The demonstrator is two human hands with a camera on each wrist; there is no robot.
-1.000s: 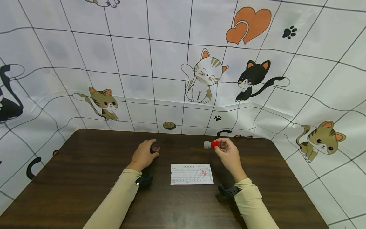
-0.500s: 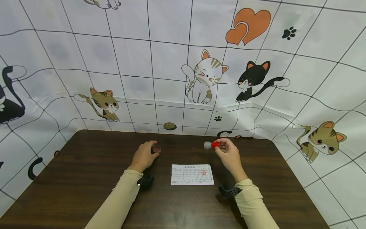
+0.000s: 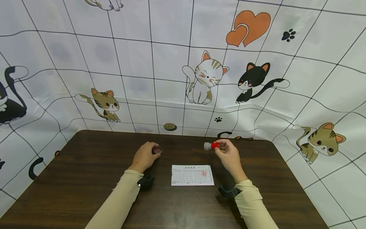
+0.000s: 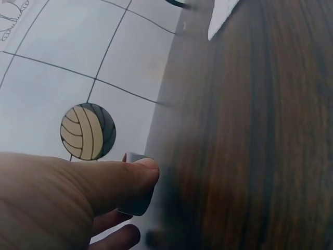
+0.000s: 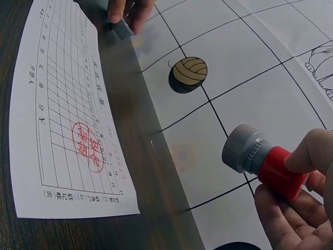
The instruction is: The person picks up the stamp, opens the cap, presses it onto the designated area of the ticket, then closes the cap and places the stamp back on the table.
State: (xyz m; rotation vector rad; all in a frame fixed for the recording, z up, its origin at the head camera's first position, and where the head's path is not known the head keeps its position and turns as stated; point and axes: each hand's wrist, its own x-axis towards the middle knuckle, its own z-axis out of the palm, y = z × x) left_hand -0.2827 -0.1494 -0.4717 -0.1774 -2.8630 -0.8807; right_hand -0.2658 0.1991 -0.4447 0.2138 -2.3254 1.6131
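Note:
In the head view my left hand (image 3: 144,156) pinches a small round grey cap (image 3: 157,150), its reddish inside facing up. The left wrist view shows the thumb pressed along the side of this grey cap (image 4: 139,200), other fingers curled behind it. My right hand (image 3: 229,155) holds a stamp (image 3: 211,146) sideways by its red body, thumb on one side and fingers on the other. The stamp's wide grey round end (image 5: 240,148) points left, toward the other hand. Between the hands and nearer me lies a printed white form (image 3: 192,175) with a red seal mark.
Both hands are over a dark brown wooden table (image 3: 94,178). Right behind its far edge hangs a white cloth (image 3: 168,60) printed with cats, hearts and grid lines. A dark band (image 3: 229,191) is on each wrist.
My left index finger has come down closer onto the cap's edge. The right hand and stamp stay nearly still, as does the form. The head view has shifted slightly.

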